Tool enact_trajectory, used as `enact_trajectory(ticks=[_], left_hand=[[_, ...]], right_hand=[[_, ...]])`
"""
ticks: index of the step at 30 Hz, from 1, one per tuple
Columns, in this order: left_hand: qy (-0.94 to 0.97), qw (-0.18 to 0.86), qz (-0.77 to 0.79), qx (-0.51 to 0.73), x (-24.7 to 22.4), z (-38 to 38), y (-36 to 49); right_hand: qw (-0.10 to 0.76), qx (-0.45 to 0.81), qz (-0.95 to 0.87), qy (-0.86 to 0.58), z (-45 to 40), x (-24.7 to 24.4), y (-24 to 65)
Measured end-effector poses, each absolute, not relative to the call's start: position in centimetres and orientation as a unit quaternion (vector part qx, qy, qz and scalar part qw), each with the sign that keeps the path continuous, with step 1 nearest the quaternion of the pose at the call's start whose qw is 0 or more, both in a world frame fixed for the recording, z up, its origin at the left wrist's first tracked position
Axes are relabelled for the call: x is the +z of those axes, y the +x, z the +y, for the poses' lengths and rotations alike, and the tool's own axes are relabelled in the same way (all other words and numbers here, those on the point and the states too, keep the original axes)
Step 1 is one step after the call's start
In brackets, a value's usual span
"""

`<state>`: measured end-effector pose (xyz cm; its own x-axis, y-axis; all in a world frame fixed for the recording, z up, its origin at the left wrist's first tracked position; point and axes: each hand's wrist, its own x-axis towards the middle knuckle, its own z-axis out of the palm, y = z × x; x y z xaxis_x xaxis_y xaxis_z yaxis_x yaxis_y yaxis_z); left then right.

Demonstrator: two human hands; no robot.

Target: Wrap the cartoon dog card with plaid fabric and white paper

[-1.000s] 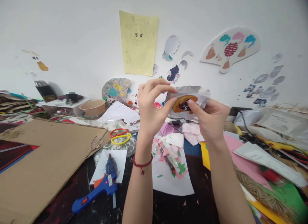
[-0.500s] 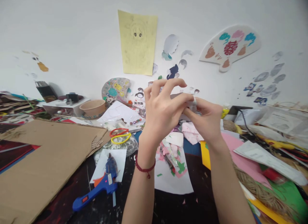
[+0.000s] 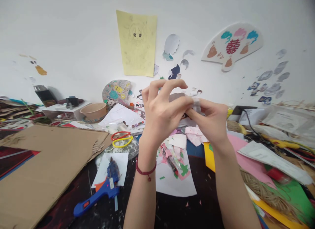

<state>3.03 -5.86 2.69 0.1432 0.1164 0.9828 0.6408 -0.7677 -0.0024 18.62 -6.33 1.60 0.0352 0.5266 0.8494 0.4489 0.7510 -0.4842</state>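
Observation:
Both hands are raised in front of the wall, meeting at their fingertips. My left hand (image 3: 161, 111), with a dark red cord bracelet (image 3: 146, 172) at its wrist, pinches with thumb and index finger while its other fingers arch above. My right hand (image 3: 213, 119) pinches from the other side, fingertips against the left ones. Between them shows a thin grey-white piece (image 3: 196, 105), mostly covered by the fingers; its exact kind is unclear. Below lies a white sheet (image 3: 172, 184) strewn with pink and green paper scraps (image 3: 183, 170).
To the left are a blue hot glue gun (image 3: 103, 193), a large cardboard sheet (image 3: 49, 166), and red and yellow scissor handles (image 3: 122, 141). Twine (image 3: 265, 193) and coloured paper (image 3: 253, 160) crowd the right. Behind stands a tan bowl (image 3: 93, 111); a yellow drawing (image 3: 137, 45) hangs on the wall.
The view has shifted slightly. Both hands stay pinched together at nearly the same spot, and a little more of the grey-white piece shows under the left fingers.

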Motion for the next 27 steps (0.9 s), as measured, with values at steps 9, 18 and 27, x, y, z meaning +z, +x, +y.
enact_trajectory(ticks=[9,18,27], left_hand=[[-0.687,-0.096,-0.293,-0.658,2.3,-3.9,2.0],[-0.695,-0.297,-0.223,-0.615,1.6,-3.5,2.6],[-0.681,-0.333,-0.215,-0.615,1.7,-3.9,2.1]], right_hand=[[0.753,0.142,-0.574,-0.289,-4.3,1.2,19.3],[0.723,0.265,-0.561,-0.304,-4.0,1.1,20.2],[0.710,0.276,-0.555,-0.335,-4.0,1.0,20.1]])
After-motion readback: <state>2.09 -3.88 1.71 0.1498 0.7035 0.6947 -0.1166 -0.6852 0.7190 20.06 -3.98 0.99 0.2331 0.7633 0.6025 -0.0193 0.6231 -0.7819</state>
